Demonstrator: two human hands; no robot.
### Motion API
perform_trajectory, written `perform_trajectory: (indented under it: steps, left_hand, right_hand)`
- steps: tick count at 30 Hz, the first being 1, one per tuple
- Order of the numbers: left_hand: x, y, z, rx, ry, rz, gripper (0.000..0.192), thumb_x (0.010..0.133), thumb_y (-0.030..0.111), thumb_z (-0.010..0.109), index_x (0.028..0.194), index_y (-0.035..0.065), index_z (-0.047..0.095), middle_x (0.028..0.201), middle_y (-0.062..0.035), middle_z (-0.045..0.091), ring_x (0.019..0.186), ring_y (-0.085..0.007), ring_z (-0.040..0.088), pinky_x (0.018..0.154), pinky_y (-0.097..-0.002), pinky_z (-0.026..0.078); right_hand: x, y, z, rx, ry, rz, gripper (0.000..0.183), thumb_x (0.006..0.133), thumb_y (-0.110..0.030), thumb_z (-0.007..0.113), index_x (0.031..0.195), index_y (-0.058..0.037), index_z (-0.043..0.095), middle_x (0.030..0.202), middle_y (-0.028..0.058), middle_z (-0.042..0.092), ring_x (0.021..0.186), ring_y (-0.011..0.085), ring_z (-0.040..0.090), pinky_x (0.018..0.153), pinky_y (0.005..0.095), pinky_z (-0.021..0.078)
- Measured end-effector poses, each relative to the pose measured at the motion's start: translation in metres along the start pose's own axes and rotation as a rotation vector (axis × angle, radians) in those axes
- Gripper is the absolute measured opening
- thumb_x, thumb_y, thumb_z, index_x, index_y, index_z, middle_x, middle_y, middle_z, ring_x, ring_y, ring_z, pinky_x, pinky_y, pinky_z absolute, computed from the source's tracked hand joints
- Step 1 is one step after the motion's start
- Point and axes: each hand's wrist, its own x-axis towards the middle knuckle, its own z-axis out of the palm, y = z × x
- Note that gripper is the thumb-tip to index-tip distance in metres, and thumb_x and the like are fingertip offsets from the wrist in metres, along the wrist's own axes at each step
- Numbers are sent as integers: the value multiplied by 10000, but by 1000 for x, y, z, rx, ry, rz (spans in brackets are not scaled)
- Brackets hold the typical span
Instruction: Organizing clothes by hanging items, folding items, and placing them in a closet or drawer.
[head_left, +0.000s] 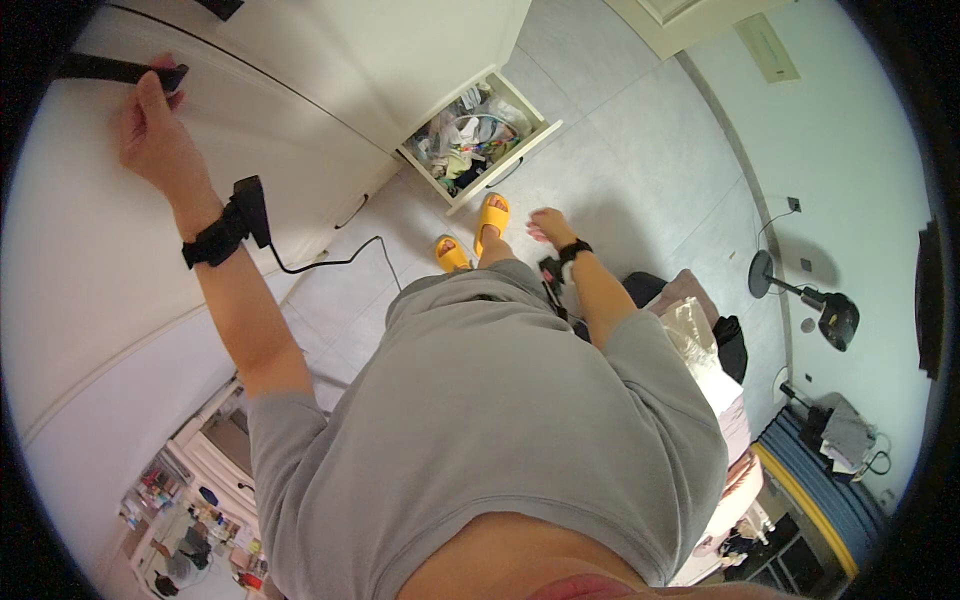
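My left hand (160, 139) is raised at the upper left, with its thumb and fingers closed around the end of a long black handle (112, 70) on a white cabinet door (247, 127). A black band with a cabled device (251, 210) is strapped to that wrist. Low beside my legs hangs my right hand (551, 227), its fingers loosely curled and somewhat blurred, with nothing visible in it. Ahead of my feet, a white drawer (504, 169) stands pulled out below the cabinet. It is full of bundled fabric items (469, 131) and clear plastic bags.
Yellow slides (493, 214) are on my feet on grey tile. To my right lies a pile of clothes and bags (690, 330). A black lamp (836, 319) stands by the wall. A cable (330, 262) runs from my left wrist. A cluttered desk (187, 540) is at lower left.
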Motion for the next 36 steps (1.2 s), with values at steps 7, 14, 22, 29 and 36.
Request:
perform_trajectory:
  steps: [7,14,22,29,36]
  left_hand:
    - [-1,2,-11,-24,2,-32,241,876,248,601,919,23,675,886,-26,678,768,-74,596,630,-214,469]
    - [-7,14,0,-13,-30,-18,233,885,235,577,923,30,681,900,-23,671,770,-88,597,622,-220,468]
    - [-28,7,13,-2,-81,-24,214,886,203,567,920,25,680,908,-19,675,766,-74,599,617,-206,465]
    - [-77,19,15,8,-90,-60,223,890,192,537,950,25,673,939,-18,671,781,-76,606,607,-210,470]
    - [-60,37,7,42,-123,-83,237,893,203,524,987,37,664,970,-2,668,814,-72,598,636,-210,464]
  right_hand:
    - [-81,79,-16,167,156,189,269,838,-142,511,1084,-41,551,777,78,625,518,151,558,444,282,436]
    - [-106,100,-1,127,127,123,316,849,-159,505,1138,-35,536,814,79,630,540,141,570,453,273,441]
    - [-84,96,-17,44,162,13,287,830,-162,507,1071,-21,571,799,78,633,536,131,570,451,267,439]
    - [-87,137,-42,-180,202,11,250,809,-139,487,1006,-18,582,777,71,633,541,131,570,459,268,436]
    - [-96,149,-40,-201,176,67,297,783,-133,487,1038,-14,582,697,69,624,480,136,554,406,266,420]
